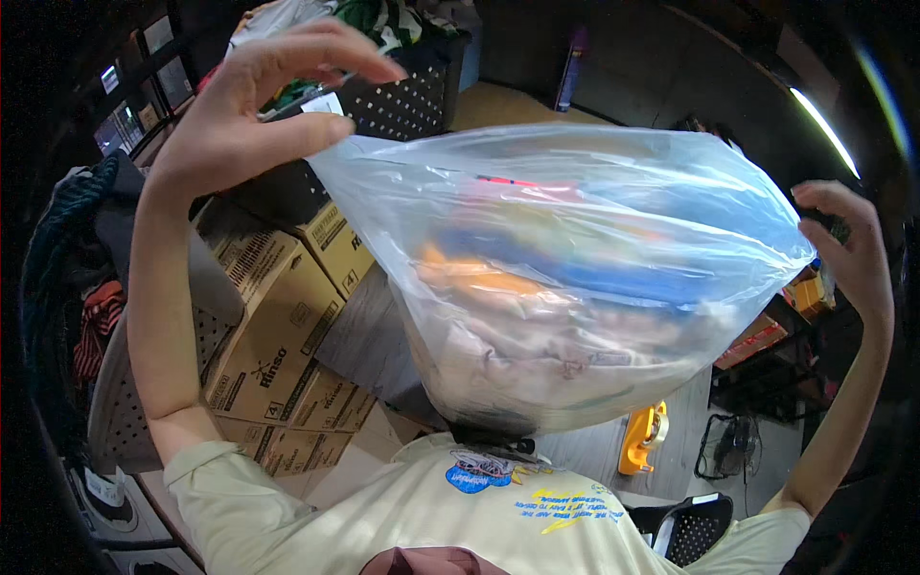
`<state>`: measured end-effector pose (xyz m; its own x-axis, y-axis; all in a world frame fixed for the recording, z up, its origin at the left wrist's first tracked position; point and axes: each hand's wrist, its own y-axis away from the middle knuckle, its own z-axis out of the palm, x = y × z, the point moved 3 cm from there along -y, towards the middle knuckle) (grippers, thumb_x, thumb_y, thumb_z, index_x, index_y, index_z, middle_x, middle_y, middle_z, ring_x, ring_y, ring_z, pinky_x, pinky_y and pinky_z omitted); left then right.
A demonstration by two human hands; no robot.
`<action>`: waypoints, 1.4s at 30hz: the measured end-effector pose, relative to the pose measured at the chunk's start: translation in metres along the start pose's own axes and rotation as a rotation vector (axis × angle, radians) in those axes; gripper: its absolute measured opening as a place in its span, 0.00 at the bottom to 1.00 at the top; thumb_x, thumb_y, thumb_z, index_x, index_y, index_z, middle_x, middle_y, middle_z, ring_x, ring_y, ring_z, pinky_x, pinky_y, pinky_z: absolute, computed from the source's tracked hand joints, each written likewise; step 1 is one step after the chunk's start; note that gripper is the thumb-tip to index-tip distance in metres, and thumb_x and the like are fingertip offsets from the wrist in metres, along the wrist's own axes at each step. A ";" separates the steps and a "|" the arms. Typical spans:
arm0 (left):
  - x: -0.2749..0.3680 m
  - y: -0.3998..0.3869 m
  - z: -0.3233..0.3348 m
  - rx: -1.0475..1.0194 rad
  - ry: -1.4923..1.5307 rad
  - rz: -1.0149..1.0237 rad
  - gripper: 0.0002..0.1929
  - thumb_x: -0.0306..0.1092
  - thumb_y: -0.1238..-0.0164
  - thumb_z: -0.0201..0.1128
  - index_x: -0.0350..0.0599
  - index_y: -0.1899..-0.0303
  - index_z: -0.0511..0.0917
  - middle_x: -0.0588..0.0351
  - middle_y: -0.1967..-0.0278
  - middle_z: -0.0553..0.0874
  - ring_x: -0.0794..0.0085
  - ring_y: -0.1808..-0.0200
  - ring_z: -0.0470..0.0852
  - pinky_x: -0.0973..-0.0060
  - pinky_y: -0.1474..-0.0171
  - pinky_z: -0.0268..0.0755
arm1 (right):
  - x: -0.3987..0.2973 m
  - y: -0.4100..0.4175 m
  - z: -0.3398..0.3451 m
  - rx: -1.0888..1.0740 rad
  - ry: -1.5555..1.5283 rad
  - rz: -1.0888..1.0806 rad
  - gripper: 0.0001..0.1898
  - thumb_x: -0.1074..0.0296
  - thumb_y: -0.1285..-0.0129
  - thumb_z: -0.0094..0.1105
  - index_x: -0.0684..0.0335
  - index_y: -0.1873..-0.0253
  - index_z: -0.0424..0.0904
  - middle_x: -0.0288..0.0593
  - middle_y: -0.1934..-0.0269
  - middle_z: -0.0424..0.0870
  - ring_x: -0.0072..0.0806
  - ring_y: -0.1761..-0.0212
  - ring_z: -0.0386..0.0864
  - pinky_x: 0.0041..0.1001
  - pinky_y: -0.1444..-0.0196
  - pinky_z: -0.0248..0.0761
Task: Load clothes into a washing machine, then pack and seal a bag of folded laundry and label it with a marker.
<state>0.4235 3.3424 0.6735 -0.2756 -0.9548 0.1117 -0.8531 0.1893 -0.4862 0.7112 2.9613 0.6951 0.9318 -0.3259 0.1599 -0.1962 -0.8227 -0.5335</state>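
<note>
A translucent plastic bag (575, 287) full of folded cloth, with orange, blue and pale pieces showing through, is stretched wide in front of my chest. Its upper left corner meets the thumb of my left hand (280, 108), whose fingers curve above with a gap to the thumb; the grip itself is partly hidden. At the far right, the gathered corner of the bag meets my right hand (848, 244), with its thumb against the plastic and its fingers bent. The plastic is taut between both hands. Below the bag, a yellow tape dispenser (642, 438) lies on a grey wood-look table (589, 453).
Stacked Rinso cartons (273, 359) stand at the left, beside a grey perforated basket (122, 402). A black basket (402, 100) with clothes is behind the bag. Front-loading machines (115, 510) are at lower left, a black basket (693, 528) at lower right, and shelves with boxes (755, 341) at right.
</note>
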 end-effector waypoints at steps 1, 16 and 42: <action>0.019 -0.010 0.001 -0.016 0.015 0.113 0.20 0.31 0.45 0.63 0.38 0.48 0.80 0.52 0.52 0.80 0.68 0.53 0.81 0.73 0.47 0.70 | -0.013 -0.009 -0.003 0.003 -0.156 -0.001 0.11 0.75 0.41 0.65 0.64 0.53 0.79 0.43 0.56 0.84 0.32 0.51 0.81 0.32 0.47 0.74; 0.107 -0.019 0.040 -0.604 0.645 -0.766 0.17 0.42 0.29 0.55 0.38 0.60 0.86 0.51 0.73 0.85 0.73 0.75 0.83 0.78 0.74 0.73 | -0.110 -0.067 0.019 -1.176 -0.737 0.238 0.18 0.61 0.38 0.65 0.75 0.56 0.83 0.52 0.64 0.86 0.29 0.69 0.87 0.26 0.73 0.81; 0.087 -0.015 0.046 -0.480 0.188 -0.644 0.16 0.40 0.41 0.65 0.35 0.60 0.85 0.49 0.68 0.88 0.72 0.67 0.82 0.76 0.61 0.73 | -0.062 -0.025 0.041 -0.973 -0.326 -0.171 0.21 0.52 0.39 0.63 0.69 0.66 0.86 0.46 0.79 0.81 0.25 0.80 0.76 0.27 0.74 0.68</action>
<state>0.4323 3.2460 0.6507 0.2990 -0.8634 0.4064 -0.9541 -0.2641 0.1410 0.6709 3.0216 0.6645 0.9793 -0.1473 -0.1390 -0.0809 -0.9136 0.3986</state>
